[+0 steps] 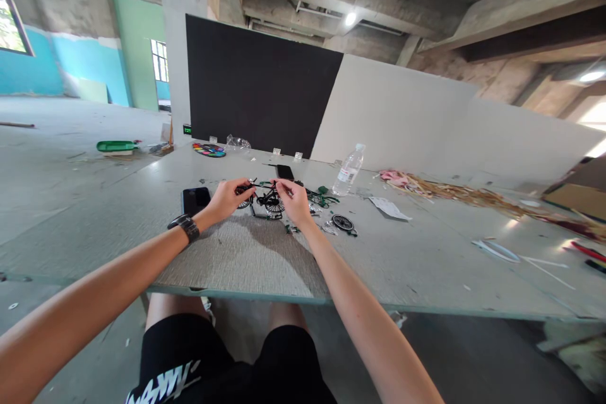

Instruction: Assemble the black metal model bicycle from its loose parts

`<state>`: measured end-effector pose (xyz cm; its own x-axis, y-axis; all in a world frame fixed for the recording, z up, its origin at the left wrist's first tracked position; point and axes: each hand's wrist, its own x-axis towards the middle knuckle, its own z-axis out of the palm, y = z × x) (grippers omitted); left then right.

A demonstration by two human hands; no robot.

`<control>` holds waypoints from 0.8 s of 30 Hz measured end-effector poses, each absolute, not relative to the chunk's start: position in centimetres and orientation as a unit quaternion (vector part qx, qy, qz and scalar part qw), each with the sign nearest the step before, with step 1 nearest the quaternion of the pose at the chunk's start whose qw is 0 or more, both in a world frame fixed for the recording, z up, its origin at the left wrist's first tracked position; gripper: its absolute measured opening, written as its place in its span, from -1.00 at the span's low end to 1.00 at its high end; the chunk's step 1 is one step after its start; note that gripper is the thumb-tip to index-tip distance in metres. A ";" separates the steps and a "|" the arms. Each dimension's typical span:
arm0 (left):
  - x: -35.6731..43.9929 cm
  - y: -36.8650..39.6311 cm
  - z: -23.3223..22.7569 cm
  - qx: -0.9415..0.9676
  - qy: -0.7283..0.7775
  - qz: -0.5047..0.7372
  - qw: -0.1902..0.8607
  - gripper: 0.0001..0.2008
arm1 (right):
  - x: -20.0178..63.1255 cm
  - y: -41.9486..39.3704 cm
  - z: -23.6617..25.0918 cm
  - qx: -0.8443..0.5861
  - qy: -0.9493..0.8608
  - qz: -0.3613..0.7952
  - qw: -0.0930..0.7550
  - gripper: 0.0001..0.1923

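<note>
A small black model bicycle (pixel 265 198) stands upright on the table between my hands. My left hand (pixel 230 196) pinches it at the left end, near the handlebar and one wheel. At the right end, my right hand (pixel 292 197) closes its fingertips on the upper part, above the other wheel. Just what each fingertip presses on is too small to make out. Right of my right hand lie a loose spoked wheel (pixel 343 223), dark green part frames (pixel 323 197) and several tiny silver pieces (pixel 330 228).
A phone (pixel 196 201) lies left of my left hand, another dark phone (pixel 285 172) behind the bicycle. A clear water bottle (pixel 349 170) stands at the right, beside a paper sheet (pixel 389 208). Farther right are wooden strips (pixel 454 194) and a white-rimmed oval (pixel 496 250). A black panel (pixel 260 85) rises behind the table.
</note>
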<state>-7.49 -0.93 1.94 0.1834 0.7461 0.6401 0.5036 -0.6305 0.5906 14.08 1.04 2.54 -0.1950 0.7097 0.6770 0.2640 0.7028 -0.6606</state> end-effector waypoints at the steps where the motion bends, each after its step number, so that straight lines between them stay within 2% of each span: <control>1: -7.5 -0.9 1.9 0.760 0.411 0.489 0.122 -0.71 | 14.1 1.0 2.5 -0.326 -0.745 0.206 0.545 -0.53; 12: -7.5 -0.8 1.8 0.756 0.412 0.492 0.127 -0.66 | 14.3 1.1 2.4 -0.343 -0.736 0.202 0.548 -0.59; 24: -7.5 -1.0 2.0 0.757 0.417 0.487 0.121 -0.68 | 14.4 0.4 2.7 -0.356 -0.755 0.132 0.534 -0.70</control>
<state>-7.46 -0.98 2.04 0.1769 0.7505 0.6367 0.5144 -0.6220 0.5903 14.44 0.42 2.74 -0.1756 0.6789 0.7129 0.3973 0.7114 -0.5797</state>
